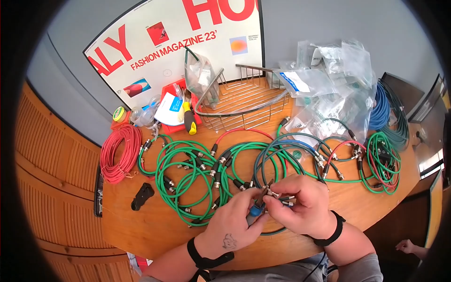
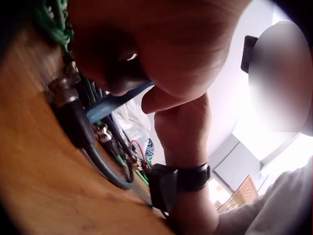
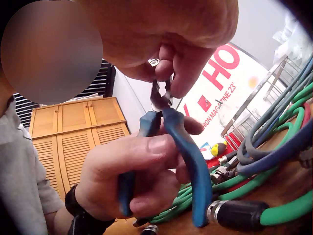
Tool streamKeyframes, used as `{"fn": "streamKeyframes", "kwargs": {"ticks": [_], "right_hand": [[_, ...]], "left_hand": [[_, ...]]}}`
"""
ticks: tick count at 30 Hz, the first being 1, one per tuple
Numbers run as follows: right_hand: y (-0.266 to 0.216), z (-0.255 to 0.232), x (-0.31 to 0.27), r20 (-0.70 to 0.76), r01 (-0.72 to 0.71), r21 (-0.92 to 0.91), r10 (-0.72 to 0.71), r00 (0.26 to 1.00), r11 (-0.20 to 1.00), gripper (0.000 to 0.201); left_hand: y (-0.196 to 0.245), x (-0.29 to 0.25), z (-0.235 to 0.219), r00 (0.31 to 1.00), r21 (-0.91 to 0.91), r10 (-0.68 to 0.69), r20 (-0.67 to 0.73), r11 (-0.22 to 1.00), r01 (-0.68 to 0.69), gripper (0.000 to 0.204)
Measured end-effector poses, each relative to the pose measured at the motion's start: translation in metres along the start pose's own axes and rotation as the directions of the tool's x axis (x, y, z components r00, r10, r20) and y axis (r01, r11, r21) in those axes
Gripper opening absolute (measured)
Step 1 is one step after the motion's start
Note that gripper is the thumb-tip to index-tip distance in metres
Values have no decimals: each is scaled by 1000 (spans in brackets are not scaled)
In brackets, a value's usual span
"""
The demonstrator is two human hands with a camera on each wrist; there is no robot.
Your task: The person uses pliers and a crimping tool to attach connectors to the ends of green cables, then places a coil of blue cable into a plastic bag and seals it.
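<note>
Left hand (image 3: 134, 169) curled firmly round blue-handled pliers (image 3: 188, 147), handles spread, jaws showing a gap near the pivot. Right hand (image 1: 303, 202) pinches a small metal part (image 3: 155, 62) between thumb and fingertips, right at the nose of the tool; part and pliers sit just below centre of the head view, over the table (image 1: 129, 221). Whether the jaws bite on the part cannot be told: fingers hide the tips.

Judgement on method: seat the part squarely between the jaws before squeezing, set fingertips back from the bite, press evenly. Too hard a squeeze could mar or deform so small a piece; a crooked hold could let it slip. Holding tool and part steady against each other, in good light, should help.

Close by: green cables (image 3: 286, 213), one ending in a black-and-metal connector (image 3: 237, 215), lower right of the right wrist view. Red coil (image 1: 109, 162), left of the head view; wire basket (image 1: 225, 114), upper centre, a yellow-and-black screwdriver (image 1: 189, 121) to its left.

Writing: poster (image 1: 183, 56) at top reads "FASHION MAGAZINE 23'", with cropped red "ALY" and "HO". Clear bags (image 1: 340, 91), upper right, one with a blue-and-white label (image 1: 296, 82), too small to read. No brand legible on the pliers.
</note>
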State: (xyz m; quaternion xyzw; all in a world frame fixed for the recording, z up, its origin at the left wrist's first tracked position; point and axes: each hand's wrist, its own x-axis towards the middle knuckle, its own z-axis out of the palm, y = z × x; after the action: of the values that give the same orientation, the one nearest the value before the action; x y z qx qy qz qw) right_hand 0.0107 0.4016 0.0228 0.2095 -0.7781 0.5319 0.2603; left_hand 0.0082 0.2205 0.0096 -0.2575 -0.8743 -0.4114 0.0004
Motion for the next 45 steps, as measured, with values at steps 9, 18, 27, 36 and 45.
{"fn": "streamKeyframes", "kwargs": {"ticks": [9,18,27,36,45], "right_hand": [[-3,0,-3,21,3,75,-5,1000,997,22],[1,-2,-6,0,-16,171,16,1000,985,24],[6,0,-7,27,-2,318,-7,1000,948,27],[6,-6,-15,209,-204,484,114,971,851,27],[4,-8,0,141,-71,53,63,988,996,32]], "left_hand": [[-5,4,4,989,-221,9,146,975,24,30],[1,2,-2,967,-499,-21,252,854,149,41],[-16,-1,2,994,-452,59,90,892,-12,39],[-19,2,0,994,-313,105,-29,944,-109,36],[-15,4,-9,1000,-284,5,18,959,0,37]]}}
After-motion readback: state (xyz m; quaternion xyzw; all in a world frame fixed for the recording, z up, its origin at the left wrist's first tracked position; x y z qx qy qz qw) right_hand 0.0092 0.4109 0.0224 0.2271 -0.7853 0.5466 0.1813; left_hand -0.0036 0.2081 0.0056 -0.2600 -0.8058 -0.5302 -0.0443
